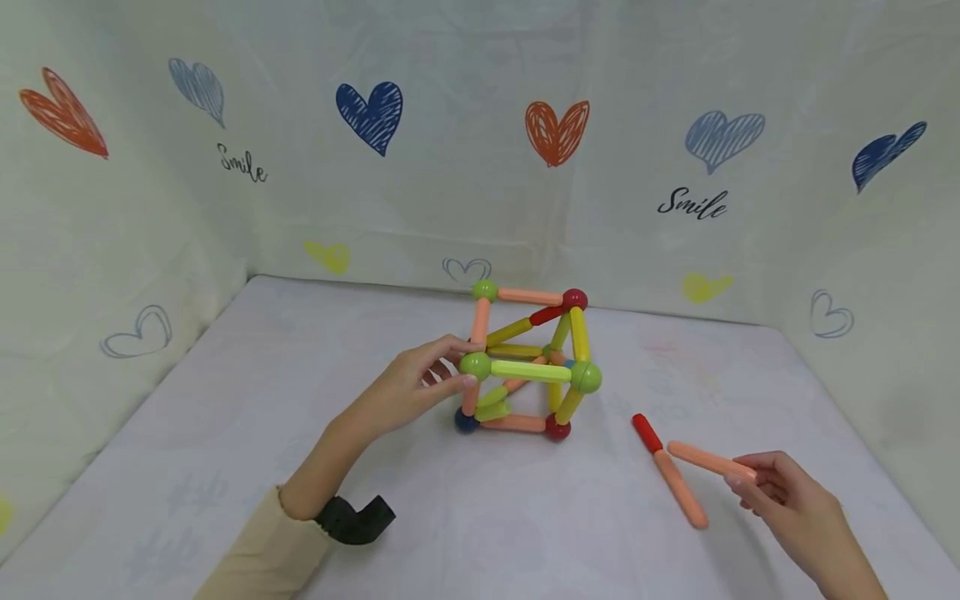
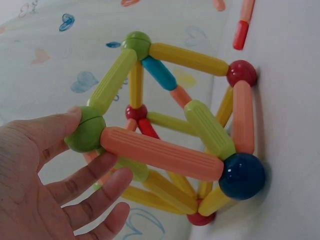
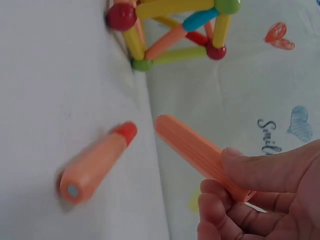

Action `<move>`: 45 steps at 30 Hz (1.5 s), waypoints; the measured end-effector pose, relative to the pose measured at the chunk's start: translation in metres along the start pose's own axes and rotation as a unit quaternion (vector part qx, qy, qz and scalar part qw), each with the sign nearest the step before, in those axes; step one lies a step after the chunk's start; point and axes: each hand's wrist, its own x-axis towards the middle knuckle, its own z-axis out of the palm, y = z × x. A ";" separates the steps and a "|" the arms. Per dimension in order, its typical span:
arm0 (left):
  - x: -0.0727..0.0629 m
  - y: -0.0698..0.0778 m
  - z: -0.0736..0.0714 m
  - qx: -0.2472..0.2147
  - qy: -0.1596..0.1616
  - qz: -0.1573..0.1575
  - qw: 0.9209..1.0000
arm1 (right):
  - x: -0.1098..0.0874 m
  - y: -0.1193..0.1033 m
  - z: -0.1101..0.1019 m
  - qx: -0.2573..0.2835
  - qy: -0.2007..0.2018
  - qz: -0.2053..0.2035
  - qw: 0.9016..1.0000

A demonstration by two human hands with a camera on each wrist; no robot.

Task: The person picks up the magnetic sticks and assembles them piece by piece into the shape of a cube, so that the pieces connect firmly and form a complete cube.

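Observation:
A cube-like frame of magnetic sticks and balls [image 1: 531, 372] stands on the table, with diagonal sticks inside it. My left hand [image 1: 408, 387] pinches the green ball [image 2: 86, 131] at its near left upper corner, the thumb on one side and a finger by the orange stick [image 2: 162, 154]. Below that stick sits a dark blue ball [image 2: 242, 176]. At the right, my right hand [image 1: 795, 500] holds an orange magnetic stick [image 3: 192, 152] by one end between thumb and fingers, its free end pointing left. A red stick joined to a longer orange stick [image 1: 680, 489] lies on the table beside it.
A white cloth with printed hearts [image 1: 557, 133] hangs behind and at the sides of the white table [image 1: 247, 442]. A black strap [image 1: 356, 521] is on my left wrist, next to a beige sleeve [image 1: 266, 550].

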 end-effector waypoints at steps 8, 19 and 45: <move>-0.001 -0.001 0.000 -0.002 0.001 0.000 1.000 | -0.004 -0.056 0.014 0.103 0.014 -0.050 0.993; -0.001 0.000 -0.001 -0.003 0.002 0.003 1.000 | 0.002 -0.119 0.055 0.253 -0.031 -0.085 0.963; 0.001 0.001 -0.002 0.001 0.000 0.001 1.000 | 0.014 -0.156 0.099 0.304 -0.042 -0.042 0.951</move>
